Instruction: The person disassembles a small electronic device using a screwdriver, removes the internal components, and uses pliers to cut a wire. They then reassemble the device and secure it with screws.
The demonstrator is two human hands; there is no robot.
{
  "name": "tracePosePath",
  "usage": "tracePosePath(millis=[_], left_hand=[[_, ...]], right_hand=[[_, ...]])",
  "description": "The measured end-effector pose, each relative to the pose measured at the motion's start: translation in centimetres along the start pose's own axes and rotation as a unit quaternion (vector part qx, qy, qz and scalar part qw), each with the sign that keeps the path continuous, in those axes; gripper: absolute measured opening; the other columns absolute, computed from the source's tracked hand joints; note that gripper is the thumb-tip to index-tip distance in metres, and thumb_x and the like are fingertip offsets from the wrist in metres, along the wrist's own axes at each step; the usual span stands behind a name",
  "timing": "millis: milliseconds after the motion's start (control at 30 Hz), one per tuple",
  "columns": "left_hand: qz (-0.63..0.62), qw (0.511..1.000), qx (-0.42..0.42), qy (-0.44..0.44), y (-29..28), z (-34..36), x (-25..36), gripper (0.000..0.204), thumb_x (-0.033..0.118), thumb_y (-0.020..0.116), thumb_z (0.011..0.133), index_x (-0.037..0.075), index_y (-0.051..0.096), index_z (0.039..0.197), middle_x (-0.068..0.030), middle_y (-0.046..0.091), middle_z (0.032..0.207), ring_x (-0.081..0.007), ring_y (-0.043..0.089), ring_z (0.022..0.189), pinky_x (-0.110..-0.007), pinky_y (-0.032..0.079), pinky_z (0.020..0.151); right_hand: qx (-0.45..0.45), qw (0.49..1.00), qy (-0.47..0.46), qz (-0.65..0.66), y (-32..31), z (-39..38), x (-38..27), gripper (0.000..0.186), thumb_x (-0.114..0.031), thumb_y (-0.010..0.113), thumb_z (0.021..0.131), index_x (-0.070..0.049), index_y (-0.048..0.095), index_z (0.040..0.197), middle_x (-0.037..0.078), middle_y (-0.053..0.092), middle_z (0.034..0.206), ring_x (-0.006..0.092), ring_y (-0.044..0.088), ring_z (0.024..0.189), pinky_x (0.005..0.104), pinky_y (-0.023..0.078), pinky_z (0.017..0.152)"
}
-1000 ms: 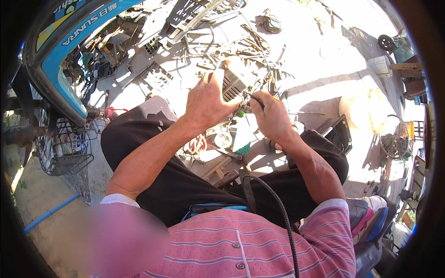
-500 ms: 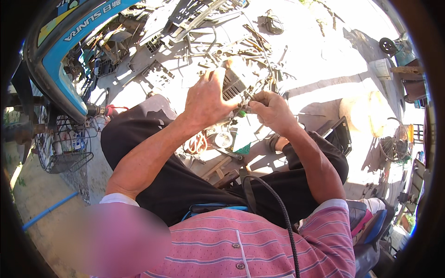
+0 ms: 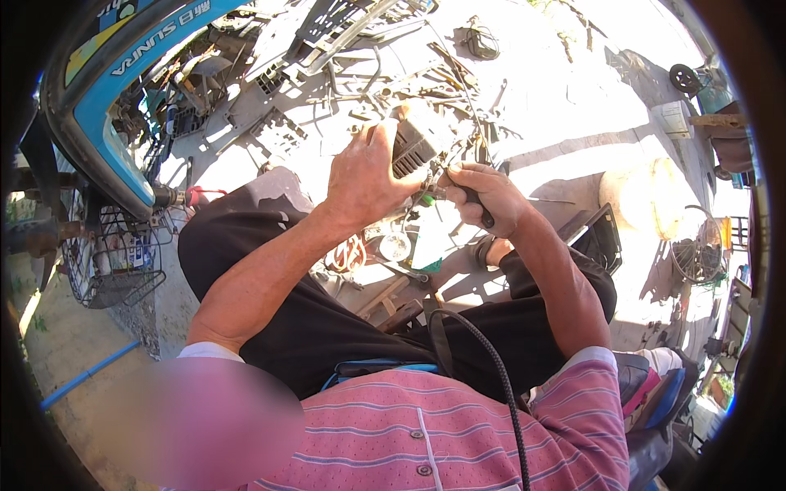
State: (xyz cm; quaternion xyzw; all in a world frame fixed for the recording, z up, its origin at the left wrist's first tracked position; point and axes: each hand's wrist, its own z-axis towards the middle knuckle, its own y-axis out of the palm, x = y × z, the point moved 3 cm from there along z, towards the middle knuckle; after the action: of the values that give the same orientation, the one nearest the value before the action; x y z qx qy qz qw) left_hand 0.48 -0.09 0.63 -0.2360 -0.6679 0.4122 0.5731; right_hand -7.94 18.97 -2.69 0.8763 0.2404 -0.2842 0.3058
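Note:
My left hand [image 3: 364, 172] is closed round a dark boxy part [image 3: 413, 151] with a row of slots or fins, its thumb at the near edge. Close to that part's right side, my right hand [image 3: 491, 196] grips a dark-handled tool [image 3: 479, 206]; its handle sticks out below the fingers. The tool's tip is too small and glare-washed to make out, so I cannot tell whether it touches the boxy part. Just beneath the hands are a small green piece [image 3: 427, 200], a round pale disc [image 3: 395, 246] and a coil of reddish cord [image 3: 347, 254].
Metal scraps and bars [image 3: 442, 82] lie scattered beyond my hands, with black slotted crates [image 3: 278, 131] to their left. A blue vehicle panel [image 3: 102, 114] and a wire basket [image 3: 115, 254] stand at left. A black tray [image 3: 602, 237] lies right of my knee.
My right hand has turned and its grip has shifted, so the tool's dark handle now shows below the fingers. My left hand and the boxy part have barely moved.

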Motion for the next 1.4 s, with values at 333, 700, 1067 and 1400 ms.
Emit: tracePosePath(millis=[333,700,1067,1400], left_hand=[[0.0,1.0,0.005,-0.003,-0.1,0.2,-0.6,0.073,0.043,0.082,0.075,-0.008,0.052,0.119,-0.0257,0.061,0.113,-0.0412,0.063,0.106,-0.049,0.054,0.089],[0.01,1.0,0.008,0.004,0.0,0.0,0.0,0.072,0.039,0.082,0.074,-0.007,0.053,0.12,-0.0245,0.062,0.113,-0.0402,0.063,0.107,-0.048,0.054,0.088],[0.013,0.999,0.03,0.026,-0.4,0.0,-0.1,0.067,0.034,0.085,0.072,-0.004,0.05,0.115,-0.0218,0.059,0.109,-0.0389,0.062,0.103,-0.048,0.053,0.085],[0.031,0.999,0.023,0.013,0.4,0.0,-0.1,0.071,0.039,0.084,0.072,-0.005,0.052,0.118,-0.023,0.061,0.11,-0.0392,0.062,0.105,-0.048,0.054,0.088]], right_hand=[[0.166,0.88,-0.174,-0.409,2.6,-1.1,-1.2,0.026,-0.019,0.061,0.097,0.006,0.066,0.096,0.012,0.069,0.078,0.0162,0.065,0.063,0.035,0.05,0.058],[0.12,0.943,-0.152,-0.27,1.3,-0.2,-0.4,0.021,-0.017,0.057,0.101,0.002,0.064,0.095,0.006,0.06,0.072,0.0134,0.054,0.06,0.0321,0.043,0.055],[0.084,0.978,-0.084,-0.171,0.6,0.1,-0.6,0.021,-0.021,0.062,0.097,0.0,0.064,0.096,0.0,0.059,0.069,0.0071,0.05,0.055,0.0244,0.038,0.049],[0.203,0.805,-0.298,-0.472,2.4,-1.2,-0.4,0.028,-0.018,0.057,0.099,0.007,0.067,0.106,0.016,0.07,0.077,0.0215,0.068,0.065,0.0341,0.052,0.061]])
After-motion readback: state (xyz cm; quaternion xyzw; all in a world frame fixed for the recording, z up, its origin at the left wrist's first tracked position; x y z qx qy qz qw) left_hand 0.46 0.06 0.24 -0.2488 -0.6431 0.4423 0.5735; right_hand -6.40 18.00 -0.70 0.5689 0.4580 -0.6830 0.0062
